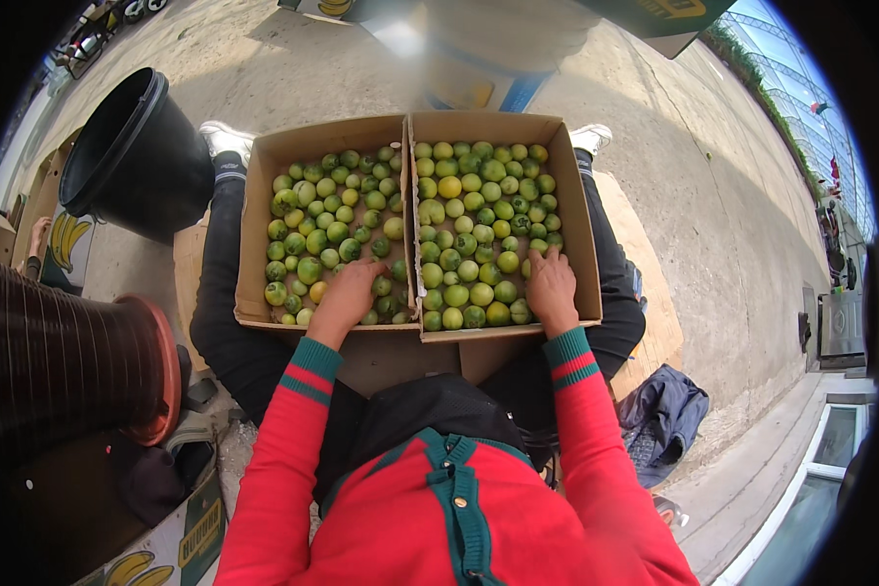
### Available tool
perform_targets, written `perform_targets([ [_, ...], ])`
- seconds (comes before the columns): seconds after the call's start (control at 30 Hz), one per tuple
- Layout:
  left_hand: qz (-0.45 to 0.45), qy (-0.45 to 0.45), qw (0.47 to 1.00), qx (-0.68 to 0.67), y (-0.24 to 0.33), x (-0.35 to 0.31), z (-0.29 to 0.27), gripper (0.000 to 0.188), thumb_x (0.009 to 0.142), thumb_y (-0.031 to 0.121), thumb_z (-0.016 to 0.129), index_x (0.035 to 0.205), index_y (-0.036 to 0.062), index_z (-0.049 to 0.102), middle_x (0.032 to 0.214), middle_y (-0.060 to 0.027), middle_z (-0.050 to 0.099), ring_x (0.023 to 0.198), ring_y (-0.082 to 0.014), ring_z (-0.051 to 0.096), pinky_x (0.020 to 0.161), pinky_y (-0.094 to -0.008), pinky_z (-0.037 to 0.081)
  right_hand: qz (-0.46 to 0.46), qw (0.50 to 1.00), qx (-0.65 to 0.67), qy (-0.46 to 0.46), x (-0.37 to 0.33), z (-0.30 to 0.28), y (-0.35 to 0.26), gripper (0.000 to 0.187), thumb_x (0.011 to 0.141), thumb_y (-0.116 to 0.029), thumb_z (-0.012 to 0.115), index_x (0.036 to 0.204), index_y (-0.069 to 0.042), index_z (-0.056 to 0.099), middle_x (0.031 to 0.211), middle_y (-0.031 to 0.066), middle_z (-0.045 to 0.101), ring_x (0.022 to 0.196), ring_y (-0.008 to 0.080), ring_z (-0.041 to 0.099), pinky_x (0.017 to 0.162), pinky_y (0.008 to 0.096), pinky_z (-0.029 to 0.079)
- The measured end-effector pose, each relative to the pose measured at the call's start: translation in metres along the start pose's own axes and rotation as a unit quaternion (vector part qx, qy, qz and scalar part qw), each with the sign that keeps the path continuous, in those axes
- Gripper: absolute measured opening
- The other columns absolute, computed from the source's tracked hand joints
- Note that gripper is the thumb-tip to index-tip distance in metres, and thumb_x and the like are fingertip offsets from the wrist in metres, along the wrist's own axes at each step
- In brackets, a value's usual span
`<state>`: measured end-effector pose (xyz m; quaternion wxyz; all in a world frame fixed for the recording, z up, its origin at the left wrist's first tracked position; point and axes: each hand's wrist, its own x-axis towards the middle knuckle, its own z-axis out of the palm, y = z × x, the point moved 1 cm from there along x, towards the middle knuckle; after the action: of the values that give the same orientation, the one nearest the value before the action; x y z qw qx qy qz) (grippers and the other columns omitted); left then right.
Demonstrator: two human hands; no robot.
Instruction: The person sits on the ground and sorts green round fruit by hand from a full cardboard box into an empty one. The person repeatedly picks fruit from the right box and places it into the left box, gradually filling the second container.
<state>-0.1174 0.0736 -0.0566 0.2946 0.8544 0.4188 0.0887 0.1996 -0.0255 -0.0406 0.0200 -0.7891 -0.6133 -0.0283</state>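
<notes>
Two cardboard boxes stand side by side across my legs, the left box (327, 132) and the right box (498, 122). Each holds a layer of small round green fruits that look like unripe tomatoes (481, 294), a few of them yellowish (448, 187). My left hand (350, 295) reaches over the near edge of the left box, its fingers extended among the fruits near the middle divide. In the right box, my right hand (553, 288) rests by the right wall, fingers slightly apart and bent down against the fruits. Fruit under my palms is hidden.
A black bucket (137, 156) stands at the left. Nearer are stacked dark brown containers with an orange rim (156, 371) and a printed carton (200, 527). A whitish bucket (479, 63) stands beyond the boxes. Dark cloth (662, 420) lies right. Another person's hand (39, 234) shows far left.
</notes>
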Motion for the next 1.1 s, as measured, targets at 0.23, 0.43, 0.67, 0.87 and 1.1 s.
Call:
perform_targets([
  [0.23, -0.076, 0.044, 0.995, -0.049, 0.009, 0.001, -0.006, 0.035, 0.080, -0.008, 0.061, 0.113, 0.0027, 0.061, 0.109, -0.0165, 0.062, 0.103, -0.0367, 0.060, 0.085, -0.0456, 0.051, 0.018, 0.998, 0.057, 0.027, -0.001, -0.003, 0.000, 0.020, 0.085, -0.013, 0.061, 0.104, -0.006, 0.059, 0.105, 0.0205, 0.055, 0.097, 0.0386, 0.057, 0.081, 0.0464, 0.050],
  [0.43, -0.077, 0.194, 0.961, -0.184, 0.012, -0.004, -0.016, 0.029, 0.089, -0.001, 0.059, 0.117, 0.0030, 0.061, 0.102, -0.0122, 0.062, 0.092, -0.0263, 0.063, 0.078, -0.0388, 0.052, 0.071, 0.987, 0.142, 0.016, 0.000, -0.019, -0.006, 0.041, 0.079, -0.020, 0.073, 0.115, -0.006, 0.057, 0.108, 0.0225, 0.055, 0.100, 0.0397, 0.058, 0.082, 0.0459, 0.051],
  [0.67, -0.057, 0.187, 0.929, -0.315, 0.061, -0.019, -0.017, 0.049, 0.088, 0.017, 0.071, 0.134, 0.0111, 0.055, 0.109, -0.0063, 0.060, 0.094, -0.0181, 0.060, 0.077, -0.0336, 0.052, 0.090, 0.904, 0.419, 0.002, 0.001, -0.031, -0.023, 0.045, 0.086, -0.024, 0.072, 0.123, -0.003, 0.058, 0.095, 0.0126, 0.060, 0.074, 0.0202, 0.056, 0.063, 0.0345, 0.045],
  [0.87, 0.098, 0.166, 0.950, -0.246, 0.086, -0.018, -0.010, 0.059, 0.082, 0.016, 0.074, 0.137, 0.0111, 0.052, 0.118, -0.0101, 0.057, 0.106, -0.0275, 0.058, 0.093, -0.0375, 0.048, -0.027, 0.768, 0.622, -0.150, -0.020, -0.050, -0.111, 0.042, 0.090, -0.019, 0.070, 0.125, 0.001, 0.057, 0.091, 0.0047, 0.065, 0.077, 0.0093, 0.059, 0.065, 0.0254, 0.048],
  [1.1, -0.121, 0.215, 0.873, -0.420, 0.060, -0.014, -0.002, 0.039, 0.095, 0.025, 0.064, 0.128, 0.0069, 0.054, 0.110, -0.0089, 0.057, 0.093, -0.0178, 0.057, 0.080, -0.0308, 0.050, -0.038, 0.929, 0.369, -0.018, -0.003, -0.048, -0.071, 0.041, 0.085, -0.020, 0.071, 0.120, -0.001, 0.060, 0.104, 0.0162, 0.065, 0.088, 0.0276, 0.062, 0.074, 0.0381, 0.052],
])
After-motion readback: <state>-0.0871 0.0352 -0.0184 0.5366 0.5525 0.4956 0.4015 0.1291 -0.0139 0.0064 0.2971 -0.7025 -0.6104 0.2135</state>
